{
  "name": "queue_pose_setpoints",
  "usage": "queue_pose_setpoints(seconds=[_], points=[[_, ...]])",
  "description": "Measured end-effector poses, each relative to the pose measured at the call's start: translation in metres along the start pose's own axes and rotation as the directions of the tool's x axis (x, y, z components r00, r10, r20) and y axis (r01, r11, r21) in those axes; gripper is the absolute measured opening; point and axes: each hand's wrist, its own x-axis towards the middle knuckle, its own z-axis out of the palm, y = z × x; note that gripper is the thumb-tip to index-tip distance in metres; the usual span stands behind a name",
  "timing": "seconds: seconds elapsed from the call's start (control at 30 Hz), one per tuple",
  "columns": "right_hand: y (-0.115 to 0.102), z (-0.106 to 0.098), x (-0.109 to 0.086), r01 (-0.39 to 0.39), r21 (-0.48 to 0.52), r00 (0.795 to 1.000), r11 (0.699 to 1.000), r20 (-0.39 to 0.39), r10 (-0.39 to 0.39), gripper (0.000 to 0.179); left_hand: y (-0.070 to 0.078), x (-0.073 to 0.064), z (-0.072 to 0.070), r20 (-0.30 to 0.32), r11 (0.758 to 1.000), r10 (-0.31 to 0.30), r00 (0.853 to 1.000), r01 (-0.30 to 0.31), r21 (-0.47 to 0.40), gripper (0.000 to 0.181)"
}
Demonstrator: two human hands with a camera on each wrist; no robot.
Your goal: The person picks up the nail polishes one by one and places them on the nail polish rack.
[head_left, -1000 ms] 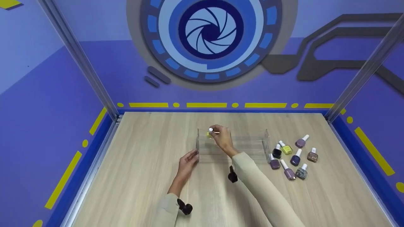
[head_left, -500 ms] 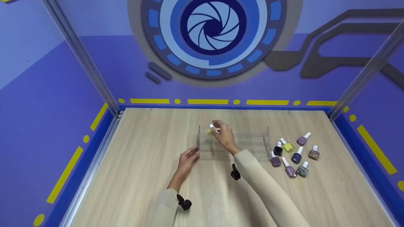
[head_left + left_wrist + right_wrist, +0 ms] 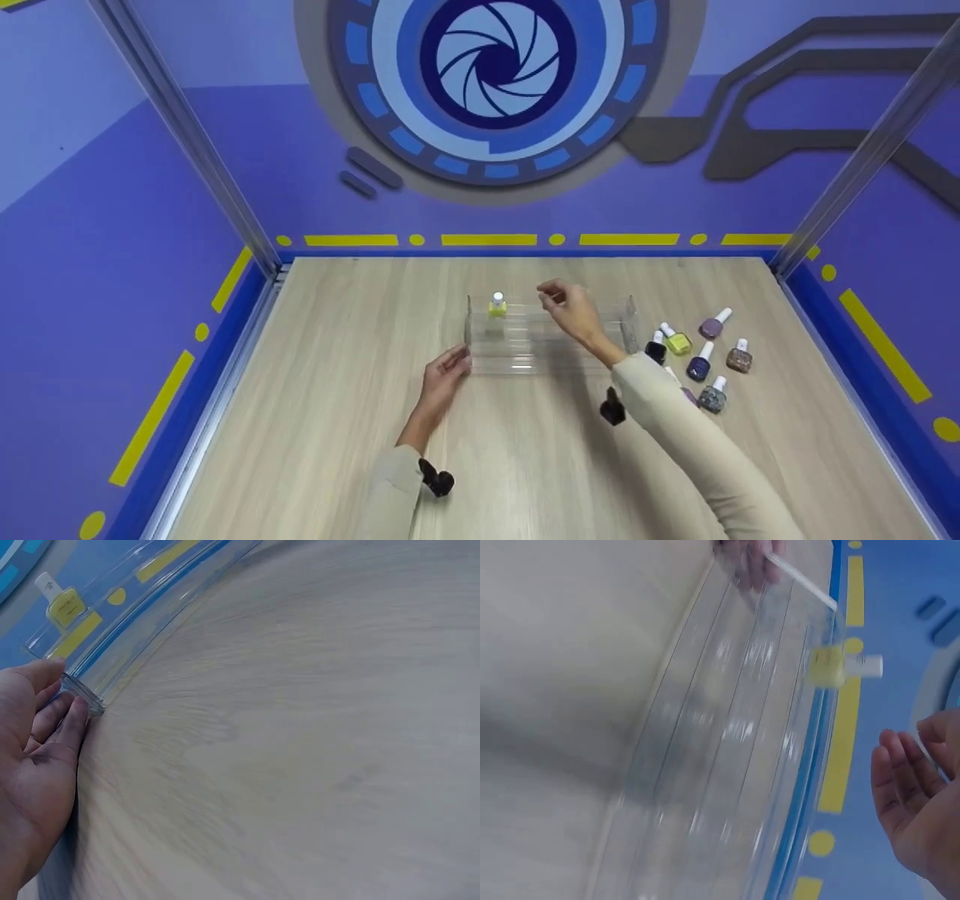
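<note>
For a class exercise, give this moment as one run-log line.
left hand: touching clear rack's left end | right hand: empty, near rack's back | upright yellow bottle: rack's back tier | other bottles: right of rack

Long plain beige sleeves (image 3: 690, 427), black wrist cameras (image 3: 613, 407) (a pair)

One bottle (image 3: 498, 307) stands on the rack (image 3: 521, 366), rear left — loose bottles (image 3: 699, 367) lie right of it.

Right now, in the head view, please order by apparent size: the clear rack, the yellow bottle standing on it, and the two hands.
1. clear rack
2. left hand and right hand, too alike to rank
3. yellow bottle
</note>
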Motion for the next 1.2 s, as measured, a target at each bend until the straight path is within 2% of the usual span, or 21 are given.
queue_pose_setpoints(seconds=[0.13, 0.33, 0.47, 0.63, 0.8, 0.9, 1.03, 1.2], points=[[0.024, -0.027, -0.012, -0.063, 0.003, 0.998, 0.998, 0.001, 0.063, 0.019, 0.001, -0.001, 0.003, -0.02, 1.0, 0.017, 1.0, -0.017, 0.011, 0.049], [0.057, -0.08, -0.032, -0.132, 0.009, 0.99, 0.991, -0.047, 0.132, 0.022, 0.002, 0.0, 0.005, -0.024, 0.999, 0.024, 0.999, -0.023, 0.041, 0.048], [0.072, -0.122, -0.046, -0.159, -0.067, 0.986, 0.985, -0.064, 0.155, 0.025, 0.0, 0.0, 0.005, -0.015, 0.999, 0.012, 1.0, -0.012, 0.05, 0.049], [0.081, -0.169, -0.062, -0.186, -0.163, 0.98, 0.969, -0.096, 0.172, 0.028, -0.001, 0.0, 0.002, -0.005, 0.998, 0.024, 1.0, -0.023, 0.062, 0.05], [0.09, -0.196, -0.075, -0.214, -0.281, 0.973, 0.936, -0.147, 0.178, 0.03, 0.001, 0.0, -0.001, -0.008, 0.996, 0.04, 0.999, -0.039, 0.083, 0.05], [0.097, -0.205, -0.082, -0.251, -0.33, 0.967, 0.91, -0.126, 0.221, 0.03, 0.002, -0.002, -0.001, -0.016, 0.995, 0.042, 0.999, -0.041, 0.086, 0.05], [0.106, -0.212, -0.094, -0.34, -0.307, 0.938, 0.889, -0.042, 0.344, 0.03, 0.004, -0.001, -0.001, -0.032, 0.997, 0.007, 0.999, -0.004, 0.073, 0.049], [0.117, -0.221, -0.113, -0.463, -0.303, 0.865, 0.833, 0.048, 0.499, 0.036, 0.006, 0.003, 0.005, -0.06, 0.999, -0.038, 0.997, 0.04, 0.026, 0.046]])
